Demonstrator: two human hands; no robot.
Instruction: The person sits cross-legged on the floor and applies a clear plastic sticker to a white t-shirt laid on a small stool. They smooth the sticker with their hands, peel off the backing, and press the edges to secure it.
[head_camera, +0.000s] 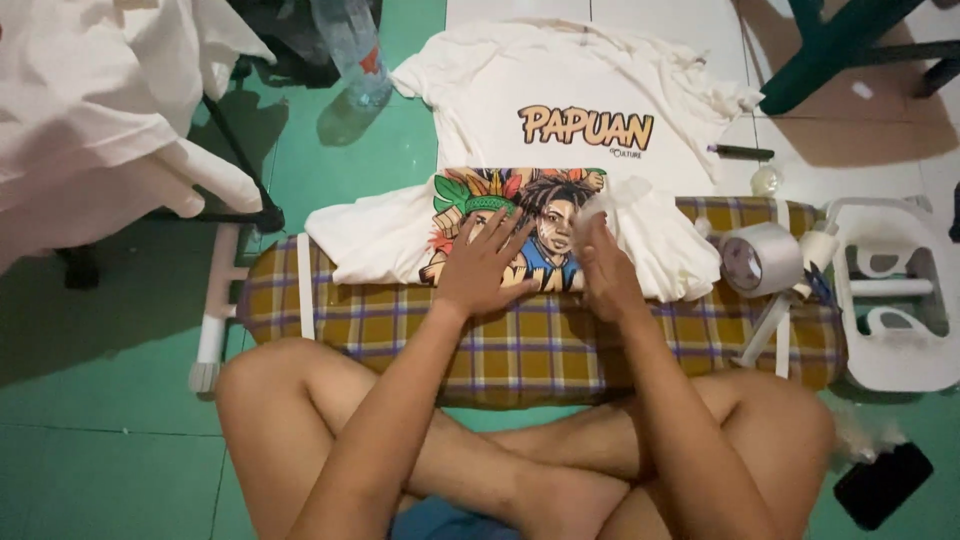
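A cream T-shirt (560, 90) with orange lettering and a colourful printed picture (500, 205) lies spread over a checked yellow-and-purple padded board (540, 340). My left hand (485, 265) presses flat, fingers apart, on the lower part of the picture. My right hand (605, 270) rests beside it on the print's right edge and pinches a thin clear film (600, 205) that lifts off the shirt. My crossed bare legs are below the board.
A roll of grey tape (760, 258) sits on the board's right end. A white plastic stand (895, 300) is at the right, a dark pen (740, 152) and a clear bottle (352, 50) farther off, a black phone (885, 485) on the green floor.
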